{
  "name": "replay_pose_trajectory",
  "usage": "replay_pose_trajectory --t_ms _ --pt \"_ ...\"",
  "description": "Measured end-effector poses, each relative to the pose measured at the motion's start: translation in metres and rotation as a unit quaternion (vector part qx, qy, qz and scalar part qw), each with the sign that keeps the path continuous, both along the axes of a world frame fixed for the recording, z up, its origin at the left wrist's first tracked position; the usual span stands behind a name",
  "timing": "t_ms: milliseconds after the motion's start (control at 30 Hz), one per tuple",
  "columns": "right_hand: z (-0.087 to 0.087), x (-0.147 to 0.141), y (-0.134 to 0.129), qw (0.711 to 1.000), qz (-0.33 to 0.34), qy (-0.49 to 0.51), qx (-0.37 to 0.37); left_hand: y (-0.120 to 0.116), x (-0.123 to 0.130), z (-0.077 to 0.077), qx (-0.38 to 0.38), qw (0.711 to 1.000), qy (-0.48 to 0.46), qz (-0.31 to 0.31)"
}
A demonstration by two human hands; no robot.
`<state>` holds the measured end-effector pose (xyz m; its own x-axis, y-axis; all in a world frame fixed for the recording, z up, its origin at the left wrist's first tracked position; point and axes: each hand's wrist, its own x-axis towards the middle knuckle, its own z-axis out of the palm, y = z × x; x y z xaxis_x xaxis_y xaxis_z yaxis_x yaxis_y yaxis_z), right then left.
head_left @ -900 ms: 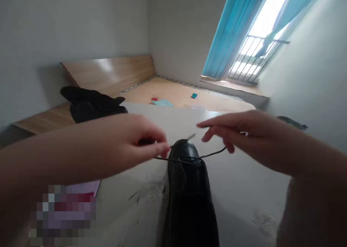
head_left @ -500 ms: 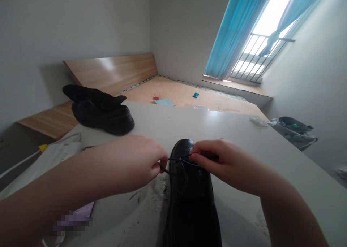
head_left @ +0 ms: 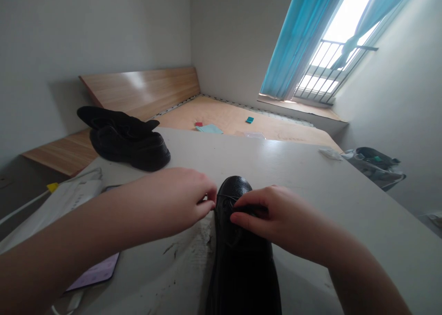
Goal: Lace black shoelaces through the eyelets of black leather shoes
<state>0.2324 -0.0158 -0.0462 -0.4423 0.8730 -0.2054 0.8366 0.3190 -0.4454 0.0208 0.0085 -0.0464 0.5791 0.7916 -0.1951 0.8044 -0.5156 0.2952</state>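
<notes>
A black leather shoe point(head_left: 241, 278) lies in front of me on the white table, its toe pointing away. My left hand point(head_left: 193, 200) is at the shoe's left edge, thumb and fingers closed in a pinch on the thin dark shoelace point(head_left: 225, 195). From the right, my right hand point(head_left: 265, 213) reaches over the lacing, with thumb and forefinger closed on the lace as well. Its fingertips cover part of the eyelets. A second black shoe point(head_left: 131, 142) stands at the far left of the table, its opening and tongue showing.
A phone point(head_left: 98, 271) with a lit screen lies under my left forearm, near a white box point(head_left: 81, 193) and cables. The white table point(head_left: 297, 172) bears a small clear packet point(head_left: 330, 154). Beyond it is a bed point(head_left: 228, 110); a lined bin point(head_left: 375, 167) stands at right.
My right hand has moved slightly left and nearer, over the lacing. My left hand has come up against the shoe's edge, and the lace lengths between the hands show less.
</notes>
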Motion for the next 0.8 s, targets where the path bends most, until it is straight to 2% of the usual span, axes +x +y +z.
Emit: replay_pose_trajectory --t_ms 267,800 --pt "-0.0022 0.0028 0.0020 1.000 0.002 0.003 -0.011 -0.0011 0.0083 0.0068 0.024 0.999 -0.029 0.036" --pt "-0.0003 0.0015 0.0027 1.000 0.002 0.016 -0.026 -0.0028 0.0114 0.0082 0.029 0.998 -0.043 0.039"
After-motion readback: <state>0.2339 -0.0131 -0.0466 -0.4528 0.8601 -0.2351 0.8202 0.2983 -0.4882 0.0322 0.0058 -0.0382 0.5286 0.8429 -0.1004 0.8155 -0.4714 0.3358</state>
